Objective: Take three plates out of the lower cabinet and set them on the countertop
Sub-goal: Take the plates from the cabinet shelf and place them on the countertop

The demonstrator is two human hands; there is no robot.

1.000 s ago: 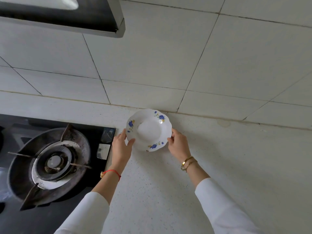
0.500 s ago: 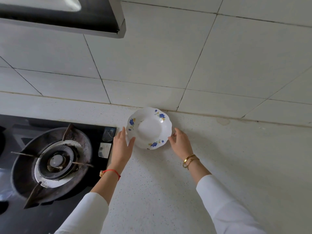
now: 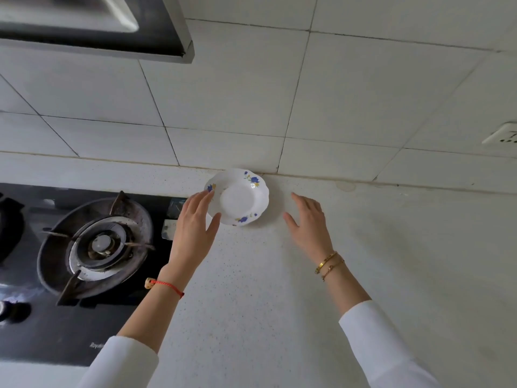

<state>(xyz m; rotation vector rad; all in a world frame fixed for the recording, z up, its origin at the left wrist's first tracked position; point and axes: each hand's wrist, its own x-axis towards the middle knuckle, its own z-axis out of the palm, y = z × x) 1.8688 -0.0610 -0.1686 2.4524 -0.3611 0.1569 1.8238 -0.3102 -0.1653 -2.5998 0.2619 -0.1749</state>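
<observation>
At far edge of countertop (image 3: 251,303), against tiled wall (image 3: 349,93): flowered plate (image 3: 239,196) lying flat, probably parked there to leave room for more. I'm seeing left hand (image 3: 193,222) spread, fingertips possibly brushing rim; right hand (image 3: 309,219) spread, apart, grasping nothing. Gas hob (image 3: 95,245) sitting left, hood (image 3: 92,26) overhanging.

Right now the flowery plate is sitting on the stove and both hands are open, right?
Not quite. The head view shows the flowery plate on the white countertop beside the stove, near the wall. Both hands, left and right, are open.
</observation>
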